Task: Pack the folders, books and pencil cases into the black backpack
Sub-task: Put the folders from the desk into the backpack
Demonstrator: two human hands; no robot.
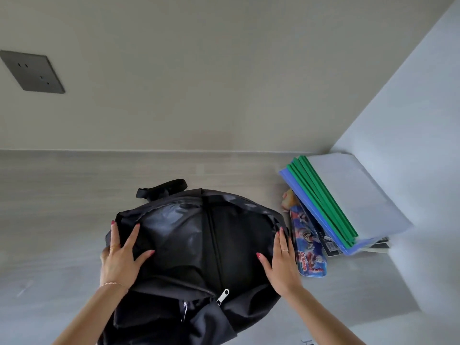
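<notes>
The black backpack [199, 245] lies on the pale table in front of me, its zip pull near the front. My left hand [119, 260] rests flat on its left side with fingers spread. My right hand [282, 262] presses its right side, fingers straight. To the right, a stack of folders [348, 197], clear, green and blue, leans against the side wall. A blue printed pencil case [307, 242] lies beside the backpack, partly under the folders. Dark book edges [378, 244] show beneath the stack. A yellowish item [290, 197] peeks out behind the pencil case.
The table [62, 207] meets a beige back wall and a white side wall [410, 120] at the right corner. A dark wall socket [32, 70] sits on the back wall at upper left.
</notes>
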